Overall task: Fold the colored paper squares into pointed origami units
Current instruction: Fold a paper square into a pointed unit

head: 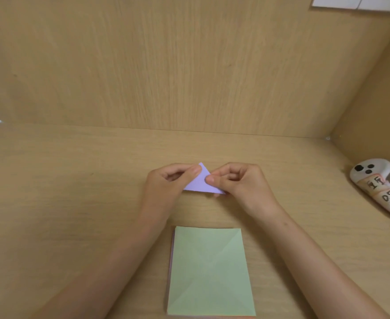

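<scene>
So, both hands are working the same piece right now. The left hand (166,180) is pinching the purple paper (199,184) near its top point, thumb in front and fingers curled behind. The right hand (240,183) is pinching the right-hand slope, thumb pressing on the face. The paper is already down to a small triangle, and it's hovering low over the desk (74,203) in the middle of the view. Can't tell whether it's actually touching the wood.

My guess on handling: it's going to be super light and floppy, creasing easily and tearing if yanked. So holding it by the corners and edges like this is making the most sense to me.

Closer to the person, a green sheet (210,270) with diagonal creases is lying flat on top of a stack (172,249), with pinkish edges peeking out on the left. The desk is light wood, boxed in by a matching back panel (166,65) and a side wall (378,100) on the right. A white controller (373,180) with handwritten tape labels is lying over by that wall.
</scene>
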